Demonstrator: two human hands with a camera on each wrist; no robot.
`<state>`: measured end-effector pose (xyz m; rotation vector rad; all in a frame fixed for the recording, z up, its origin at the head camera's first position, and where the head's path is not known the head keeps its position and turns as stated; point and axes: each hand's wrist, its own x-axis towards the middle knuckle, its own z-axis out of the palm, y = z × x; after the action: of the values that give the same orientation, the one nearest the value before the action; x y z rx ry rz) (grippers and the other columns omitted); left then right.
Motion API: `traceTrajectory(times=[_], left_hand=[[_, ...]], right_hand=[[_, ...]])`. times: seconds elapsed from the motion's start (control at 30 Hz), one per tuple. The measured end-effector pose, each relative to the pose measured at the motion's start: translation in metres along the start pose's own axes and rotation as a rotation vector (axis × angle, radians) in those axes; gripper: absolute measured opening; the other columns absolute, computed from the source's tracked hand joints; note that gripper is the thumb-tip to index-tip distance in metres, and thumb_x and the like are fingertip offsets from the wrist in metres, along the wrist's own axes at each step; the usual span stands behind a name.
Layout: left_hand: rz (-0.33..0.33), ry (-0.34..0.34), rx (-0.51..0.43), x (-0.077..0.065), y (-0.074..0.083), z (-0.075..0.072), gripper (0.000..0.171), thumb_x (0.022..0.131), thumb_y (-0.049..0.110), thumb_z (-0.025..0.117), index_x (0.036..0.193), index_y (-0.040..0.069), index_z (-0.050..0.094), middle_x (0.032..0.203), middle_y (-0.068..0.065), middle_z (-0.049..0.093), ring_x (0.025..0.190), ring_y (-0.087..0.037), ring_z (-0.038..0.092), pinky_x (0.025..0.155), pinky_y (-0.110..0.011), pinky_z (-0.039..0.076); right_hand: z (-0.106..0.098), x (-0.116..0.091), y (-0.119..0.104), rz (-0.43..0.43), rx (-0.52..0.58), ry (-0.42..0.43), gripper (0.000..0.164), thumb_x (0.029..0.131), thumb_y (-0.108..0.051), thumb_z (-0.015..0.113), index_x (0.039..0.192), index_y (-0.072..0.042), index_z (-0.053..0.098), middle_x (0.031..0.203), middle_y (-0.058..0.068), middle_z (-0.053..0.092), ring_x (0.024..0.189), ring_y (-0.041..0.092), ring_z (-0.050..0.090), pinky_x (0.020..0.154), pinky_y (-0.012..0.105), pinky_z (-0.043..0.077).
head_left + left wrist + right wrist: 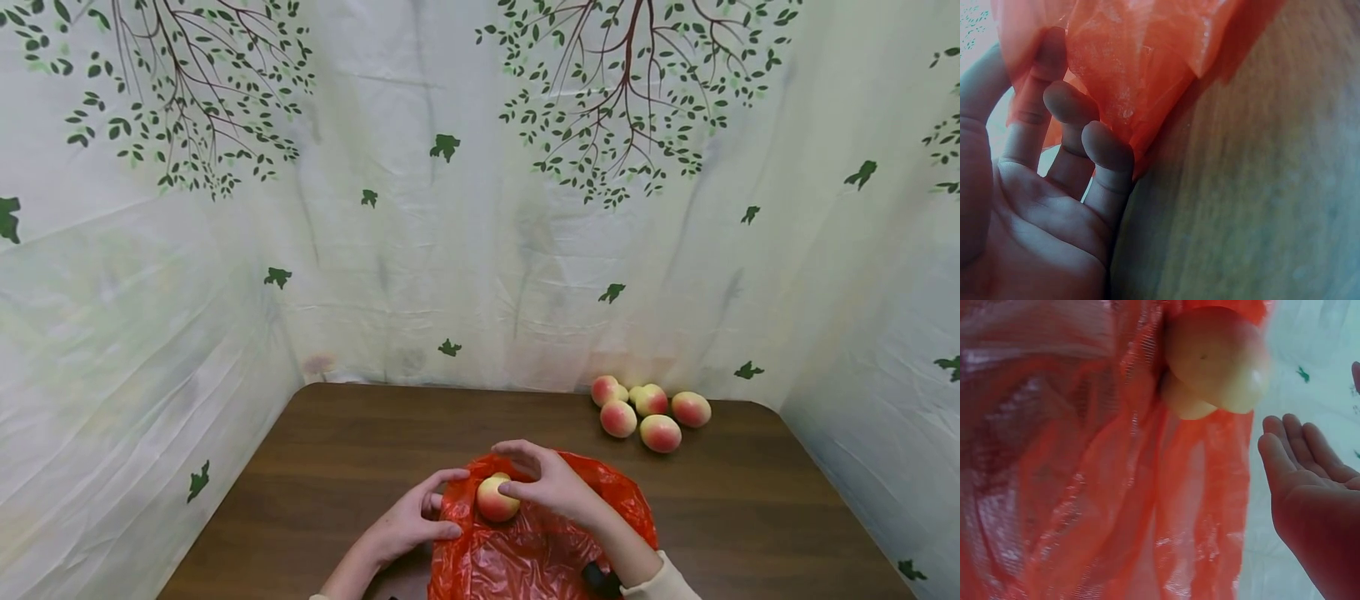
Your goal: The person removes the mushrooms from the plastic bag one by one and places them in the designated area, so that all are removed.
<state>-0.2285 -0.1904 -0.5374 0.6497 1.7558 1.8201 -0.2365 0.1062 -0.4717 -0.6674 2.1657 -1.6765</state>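
Observation:
A red plastic bag (525, 562) lies spread open at the front of the table. Two peaches (1216, 359) rest on it, one partly behind the other; in the head view the front peach (495, 500) shows its red side. At the bag's left edge my left hand (408, 521) holds the film, thumb on top. The left wrist view shows that hand (1054, 194) with curled fingers against the film, one seen through it. My right hand (551, 483) is over the bag beside the peaches, fingers loosely bent. In the right wrist view this hand (1319, 475) holds nothing.
Several more peaches (661, 434) sit in a group at the back right of the brown wooden table (360, 442). White cloth (480, 275) printed with leaves and branches hangs behind and at both sides. A black device (600, 579) is at my right wrist.

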Motion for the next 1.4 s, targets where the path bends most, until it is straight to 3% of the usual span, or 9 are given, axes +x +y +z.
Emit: traceTrajectory(times=[0.33,0.63,0.83,0.9,1.0,1.4], left_hand=[[0.013,-0.012,-0.017,0.000,-0.002,-0.001,0.074,0.101,0.006,0.070,0.162,0.003,0.030,0.110,0.001,0.080,0.099,-0.010,0.076,0.081,-0.028,0.063],[0.019,-0.011,-0.001,0.000,-0.004,-0.001,0.074,0.101,0.006,0.071,0.162,0.002,0.030,0.108,0.002,0.080,0.098,-0.010,0.076,0.081,-0.028,0.063],[0.021,-0.018,-0.007,0.001,-0.003,-0.001,0.073,0.101,0.006,0.070,0.162,0.002,0.030,0.110,0.001,0.080,0.100,-0.011,0.076,0.082,-0.028,0.063],[0.019,-0.016,-0.005,0.001,-0.002,-0.001,0.073,0.101,0.006,0.070,0.162,0.002,0.031,0.111,-0.001,0.080,0.100,-0.011,0.076,0.082,-0.029,0.063],[0.011,-0.007,-0.001,0.001,-0.001,-0.001,0.072,0.101,0.006,0.070,0.162,0.003,0.031,0.113,-0.004,0.080,0.101,-0.012,0.076,0.083,-0.029,0.063],[-0.007,-0.007,-0.001,0.000,0.001,0.000,0.072,0.102,0.009,0.070,0.162,0.003,0.031,0.117,-0.009,0.079,0.103,-0.013,0.076,0.084,-0.031,0.064]], right_hand=[[0.005,0.007,0.020,0.001,-0.057,-0.035,0.053,0.101,-0.022,0.074,0.147,-0.001,0.057,0.148,0.020,0.062,0.143,0.042,0.056,0.119,0.061,0.043],[0.006,0.007,0.026,0.012,-0.100,-0.045,0.052,0.099,-0.024,0.075,0.144,-0.001,0.060,0.143,0.019,0.065,0.134,0.039,0.062,0.114,0.059,0.049],[0.001,0.007,0.034,-0.054,-0.204,-0.079,0.056,0.097,-0.038,0.078,0.140,-0.006,0.064,0.136,0.011,0.069,0.121,0.021,0.068,0.103,0.040,0.058],[0.000,0.007,0.037,-0.079,-0.249,-0.082,0.056,0.095,-0.043,0.080,0.139,-0.011,0.065,0.133,0.006,0.070,0.114,0.012,0.068,0.098,0.032,0.058],[0.001,0.008,0.038,-0.103,-0.265,-0.082,0.053,0.094,-0.042,0.081,0.136,-0.014,0.066,0.130,0.003,0.070,0.110,0.009,0.066,0.095,0.030,0.057],[0.000,0.009,0.041,-0.119,-0.245,-0.112,0.048,0.094,-0.038,0.081,0.135,-0.015,0.067,0.130,0.002,0.070,0.110,0.009,0.067,0.095,0.028,0.058]])
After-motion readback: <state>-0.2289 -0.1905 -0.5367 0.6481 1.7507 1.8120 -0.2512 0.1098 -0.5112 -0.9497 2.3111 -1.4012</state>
